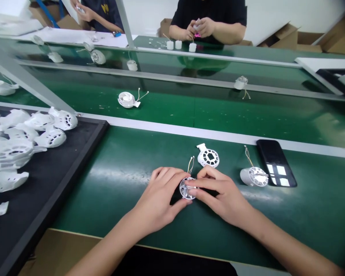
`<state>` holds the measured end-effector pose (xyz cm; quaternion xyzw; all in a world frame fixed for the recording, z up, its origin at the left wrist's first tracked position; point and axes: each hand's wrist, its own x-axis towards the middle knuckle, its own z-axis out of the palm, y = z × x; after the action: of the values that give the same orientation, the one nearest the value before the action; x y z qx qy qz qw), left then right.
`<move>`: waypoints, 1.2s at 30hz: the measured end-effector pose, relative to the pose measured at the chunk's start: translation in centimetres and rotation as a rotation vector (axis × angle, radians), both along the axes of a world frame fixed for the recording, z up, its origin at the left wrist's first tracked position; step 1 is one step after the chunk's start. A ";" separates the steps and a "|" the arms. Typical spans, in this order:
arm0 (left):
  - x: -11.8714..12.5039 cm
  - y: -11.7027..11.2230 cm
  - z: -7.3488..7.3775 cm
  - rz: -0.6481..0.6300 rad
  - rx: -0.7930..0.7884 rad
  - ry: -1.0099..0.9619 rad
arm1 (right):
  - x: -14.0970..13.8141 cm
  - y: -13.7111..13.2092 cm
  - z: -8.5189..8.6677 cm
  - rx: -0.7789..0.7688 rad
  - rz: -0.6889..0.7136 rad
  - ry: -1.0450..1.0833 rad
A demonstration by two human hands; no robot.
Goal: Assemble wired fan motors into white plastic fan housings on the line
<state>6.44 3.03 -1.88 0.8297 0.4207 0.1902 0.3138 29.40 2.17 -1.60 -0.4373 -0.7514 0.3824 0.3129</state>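
The left hand (156, 200) and right hand (222, 196) pinch a round, slotted white plastic fan part (188, 188) between their fingers, thin wires (191, 165) sprouting from it, over the smooth green mat (103, 207).

The left hand (158, 199) and right hand (221, 193) cover most of the round white part (187, 188), hiding whatever lies under the fingers. The dark patch (174, 198) below the grip may be shadow or another piece; I can't tell. Left of the grip, the heap of white housings (14, 149) runs off the left edge. Far beyond it, the top edge cuts off a co-worker (209, 15), and the small bits (153, 41) near that person's hands are too small to tell.
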 end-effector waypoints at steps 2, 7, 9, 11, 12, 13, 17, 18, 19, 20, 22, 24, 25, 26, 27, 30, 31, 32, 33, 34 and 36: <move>0.0 0.0 0.0 -0.003 0.005 -0.001 | 0.7 0.5 0.7 0.150 -0.034 -0.152; 0.1 -0.1 0.0 -0.009 0.025 0.028 | 2.8 2.7 1.6 0.318 -0.256 -0.653; 0.2 -0.2 -0.1 0.022 0.010 0.025 | 3.3 3.0 1.8 0.215 -0.261 -0.622; 0.2 -0.3 -0.3 0.051 -0.002 0.010 | 3.2 2.7 2.2 0.128 -0.285 -0.458; 0.2 -0.4 -0.4 0.058 0.004 0.001 | 2.9 2.3 2.4 0.103 -0.279 -0.354; 0.2 -0.4 -0.6 0.057 0.015 -0.005 | 2.4 1.8 2.6 0.093 -0.250 -0.254; 0.1 -0.3 -1.1 0.030 0.060 -0.007 | -0.1 -0.1 2.3 0.120 -0.070 -0.109; 0.1 -0.3 -1.2 0.024 0.065 -0.008 | -0.6 -0.4 2.0 0.131 -0.053 -0.125; 0.1 -0.3 -1.2 0.023 0.066 -0.010 | -0.9 -0.6 1.8 0.139 -0.046 -0.146; 0.1 -0.3 -1.3 0.027 0.066 -0.012 | -1.1 -0.7 1.6 0.146 -0.050 -0.168; 0.1 -0.4 -1.3 0.033 0.059 -0.009 | -1.2 -0.8 1.4 0.155 -0.061 -0.205; 0.1 -0.4 -1.3 0.032 0.052 -0.005 | -1.1 -0.7 1.5 0.147 -0.060 -0.224; 0.1 -0.4 -1.3 0.029 0.052 -0.004 | -1.0 -0.7 1.6 0.140 -0.055 -0.226; 0.2 -0.4 -1.3 0.026 0.050 -0.003 | -0.9 -0.7 1.7 0.136 -0.053 -0.224; 0.2 -0.4 -1.3 0.027 0.048 -0.003 | -0.8 -0.7 1.7 0.133 -0.053 -0.221; 0.2 -0.4 -1.2 0.039 0.037 -0.003 | -0.7 -0.8 1.7 0.140 -0.057 -0.205; 0.2 -0.4 -1.2 0.042 0.036 -0.005 | -0.8 -0.8 1.6 0.138 -0.059 -0.200; 0.2 -0.5 -1.2 0.042 0.038 -0.008 | -0.8 -0.8 1.5 0.128 -0.060 -0.198; 0.2 -0.5 -1.3 0.040 0.042 -0.011 | -0.8 -0.8 1.4 0.114 -0.058 -0.199; 0.2 -0.5 -1.3 0.037 0.045 -0.015 | -0.8 -0.7 1.3 0.099 -0.054 -0.201; 0.3 -0.6 -1.5 0.034 0.043 -0.026 | -0.7 -0.6 1.0 0.083 -0.040 -0.207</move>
<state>6.73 2.42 -3.37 0.8266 0.4263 0.2151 0.2979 28.66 1.54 -0.60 -0.4759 -0.7861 0.2974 0.2590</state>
